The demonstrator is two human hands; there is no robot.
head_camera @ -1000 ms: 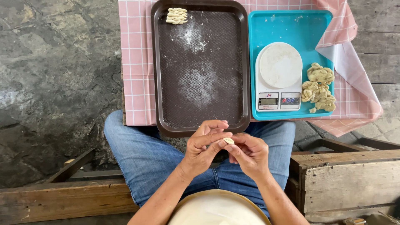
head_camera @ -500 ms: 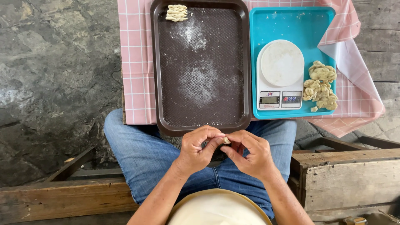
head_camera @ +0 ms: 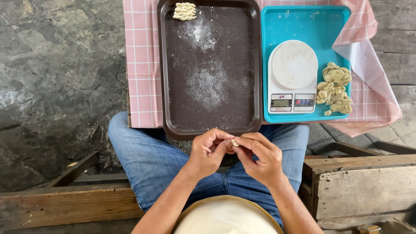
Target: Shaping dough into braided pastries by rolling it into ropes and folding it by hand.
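Now the left hand [head_camera: 209,151] and right hand [head_camera: 260,157] sit pressed closer together than a second ago, fingertips meeting over the lap and pinched on a small pale piece of dough [head_camera: 235,142]; earlier the piece lay more exposed between looser fingers. The shaping looks to be tightening, judging by the grip. Only a nub shows, too small to tell its long axis or heading. Beyond lie the floured dark brown rectangular tray [head_camera: 173,86], a twisted dough piece [head_camera: 185,11], and the white kitchen scale [head_camera: 292,78] on the turquoise plastic tray [head_camera: 303,21].
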